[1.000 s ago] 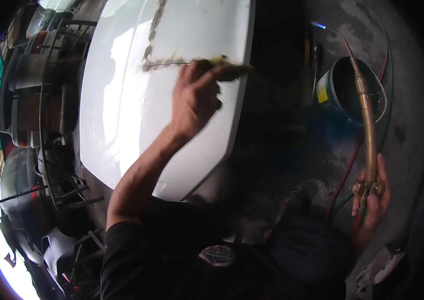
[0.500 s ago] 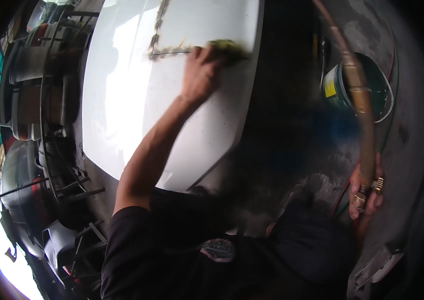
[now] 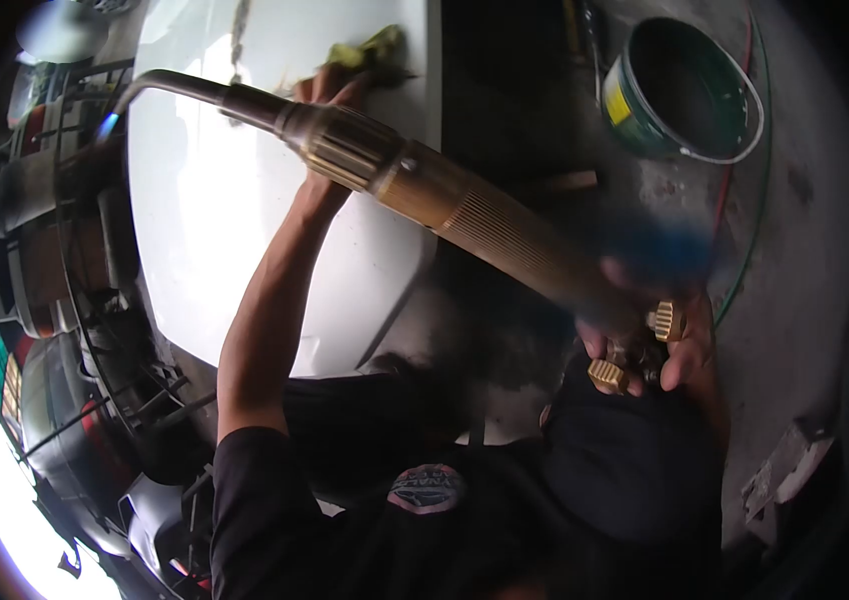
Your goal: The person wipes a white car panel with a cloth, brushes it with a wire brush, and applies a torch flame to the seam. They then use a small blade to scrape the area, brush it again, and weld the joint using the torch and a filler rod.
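A brass gas welding torch (image 3: 425, 185) crosses the view close to the camera, its bent tip at upper left with a small blue flame (image 3: 108, 127). My right hand (image 3: 687, 350) is closed around its rear end, beside two knurled brass valve knobs (image 3: 667, 320). My left hand (image 3: 330, 88) presses a yellow-green rag (image 3: 370, 50) onto a large white car panel (image 3: 355, 280). The torch hides part of that hand and wrist. A dark, scorched seam (image 3: 240, 35) runs along the panel near the rag.
A green bucket (image 3: 635, 105) with a wire handle stands on the floor at right, with a green hose (image 3: 765, 200) and a red hose (image 3: 723, 200) nearby. A rack (image 3: 65, 220) holding car parts lines the left side. A wooden piece (image 3: 573, 181) lies beside the panel.
The torch has swung left, from pointing up beside the bucket to lying across the view over the panel. My left hand keeps the rag on the panel. The whole view has shifted.
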The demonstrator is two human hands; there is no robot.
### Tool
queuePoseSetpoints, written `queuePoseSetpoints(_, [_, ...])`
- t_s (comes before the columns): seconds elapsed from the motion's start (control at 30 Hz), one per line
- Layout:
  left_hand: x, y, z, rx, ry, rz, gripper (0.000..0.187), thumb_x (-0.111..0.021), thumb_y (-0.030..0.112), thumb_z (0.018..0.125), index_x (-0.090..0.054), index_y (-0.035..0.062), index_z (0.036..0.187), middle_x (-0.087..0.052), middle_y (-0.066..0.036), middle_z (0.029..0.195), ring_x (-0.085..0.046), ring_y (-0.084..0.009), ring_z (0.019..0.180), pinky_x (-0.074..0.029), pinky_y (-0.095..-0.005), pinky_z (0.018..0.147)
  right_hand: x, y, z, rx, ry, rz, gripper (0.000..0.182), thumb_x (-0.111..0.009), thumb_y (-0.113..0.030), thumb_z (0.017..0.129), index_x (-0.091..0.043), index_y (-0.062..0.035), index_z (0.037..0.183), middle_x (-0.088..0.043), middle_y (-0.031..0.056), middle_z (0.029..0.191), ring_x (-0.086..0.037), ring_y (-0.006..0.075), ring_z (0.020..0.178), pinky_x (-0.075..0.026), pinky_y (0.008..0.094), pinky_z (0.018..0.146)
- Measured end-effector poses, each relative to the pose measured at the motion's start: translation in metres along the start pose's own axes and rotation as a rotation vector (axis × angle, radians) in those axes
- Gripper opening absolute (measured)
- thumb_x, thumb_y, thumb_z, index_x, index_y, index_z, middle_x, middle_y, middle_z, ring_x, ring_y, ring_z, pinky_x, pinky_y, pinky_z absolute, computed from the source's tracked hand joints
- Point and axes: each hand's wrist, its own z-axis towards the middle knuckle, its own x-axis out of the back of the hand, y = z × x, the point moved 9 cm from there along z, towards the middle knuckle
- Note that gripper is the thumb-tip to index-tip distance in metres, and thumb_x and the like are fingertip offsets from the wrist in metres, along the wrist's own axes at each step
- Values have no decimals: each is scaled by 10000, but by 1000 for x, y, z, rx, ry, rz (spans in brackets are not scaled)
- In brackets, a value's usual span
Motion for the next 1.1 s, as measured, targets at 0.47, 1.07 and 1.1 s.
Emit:
queuePoseSetpoints(0.47, [-118,241,-41,350,-295,-820,324,-649,-68,915,-671,-28,1236,-589,-165,1200,-679,-273,1036,-547,-362,927,29,-95,-62,175,346,-388,1157,-873,-354,856,-104,-31,1657,-561,290,1084,-722,235,719,-623,254,473])
queuePoseSetpoints(1.07, [-209,226,-116,121,-455,-324,262,-615,81,848,-644,72,1108,-634,-174,1149,-623,-386,1115,-547,-487,925,42,-66,-76,8,290,-202,1095,-850,-185,883,-89,14,1645,-567,319,1158,-745,371,874,-669,360,576])
queuePoseSetpoints(1.1, [-220,222,-126,133,-453,-330,273,-610,85,858,-633,55,1128,-632,-182,1139,-610,-391,1134,-543,-492,936,34,-71,-70,138,252,-269,1113,-856,-170,874,-77,-3,1651,-558,319,1160,-742,380,900,-671,372,576])
